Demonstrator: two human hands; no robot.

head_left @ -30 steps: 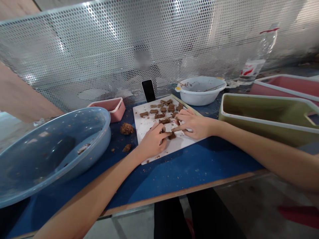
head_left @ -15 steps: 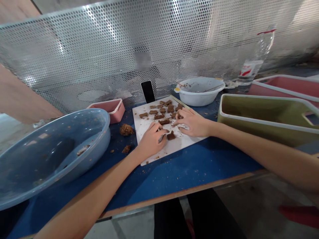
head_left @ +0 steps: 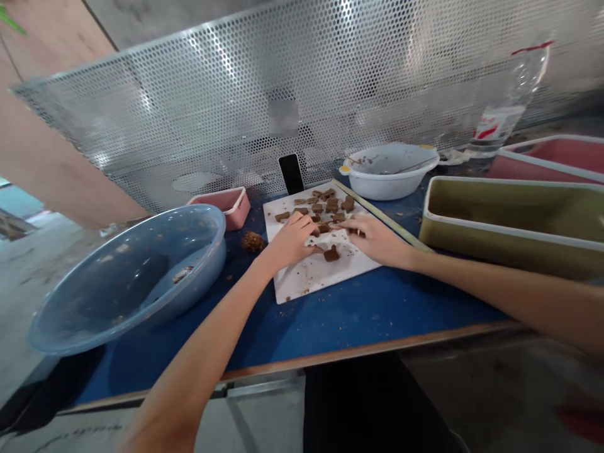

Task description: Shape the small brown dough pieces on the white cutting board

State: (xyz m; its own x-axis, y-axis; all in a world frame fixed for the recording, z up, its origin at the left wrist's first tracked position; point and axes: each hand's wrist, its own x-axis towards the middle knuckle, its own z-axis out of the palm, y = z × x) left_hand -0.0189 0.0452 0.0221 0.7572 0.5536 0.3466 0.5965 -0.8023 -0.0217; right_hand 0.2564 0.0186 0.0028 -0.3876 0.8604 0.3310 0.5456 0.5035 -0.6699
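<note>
Many brown, dough-like pieces, several shaped like little bones, lie on a white board point(head_left: 302, 286). Over the board's left half is my left hand point(head_left: 292, 240), its thumb stretched out apart from the curved fingers. Those fingertips are at the near end of a bone-shaped piece point(head_left: 324, 227). From the other side my right hand point(head_left: 377, 239) comes in low, index finger extended close to the same piece. Whether either hand grips it is hard to make out. Just in front of my left thumb sits a separate brown piece point(head_left: 331, 254) with a knob on top.
A brown lump point(head_left: 253, 241) lies left of the board. Further left stands a big blue basin point(head_left: 207, 270). Behind are a small pink box point(head_left: 238, 211), a phone point(head_left: 291, 173) and a white basin point(head_left: 384, 185). On the right are a stick point(head_left: 389, 220), an olive bin point(head_left: 495, 242) and a bottle point(head_left: 500, 119).
My left hand has lifted away from near the knobbed piece and moved forward to the bone-shaped piece. A greyish thing under its fingers no longer shows. The view has shifted left.
</note>
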